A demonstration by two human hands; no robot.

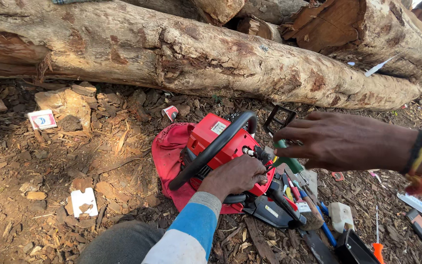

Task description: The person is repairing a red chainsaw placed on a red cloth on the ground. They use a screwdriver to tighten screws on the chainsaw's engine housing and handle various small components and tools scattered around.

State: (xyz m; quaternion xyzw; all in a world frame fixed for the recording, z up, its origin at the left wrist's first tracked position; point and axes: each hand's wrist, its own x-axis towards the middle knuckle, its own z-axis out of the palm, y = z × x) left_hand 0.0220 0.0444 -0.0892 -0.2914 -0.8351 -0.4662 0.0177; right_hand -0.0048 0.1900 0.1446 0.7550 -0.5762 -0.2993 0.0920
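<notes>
While the red chainsaw (221, 146) lies on a red cloth (168, 156) on the chip-strewn ground before the big log (181, 54), my left hand (238, 176) clamps its body to keep it steady. My right hand (330, 142) pinches a green-handled tool (289, 161) at the engine; loose screwdrivers (318, 215) lie beside.

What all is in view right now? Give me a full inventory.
chainsaw: one, red body with black loop handle, on the ground at centre
cloth: one, red, under the saw
green-handled tool: one, at the saw's right side
logs: several, brown, across the top
loose tools: several, mixed colours, lower right
orange-handled screwdriver: one, bottom right
card scraps: a few, white and red, on the wood chips
left hand: resting on the saw body, blue-and-white sleeve
right hand: gripping the green-handled tool, wrist bands
</notes>
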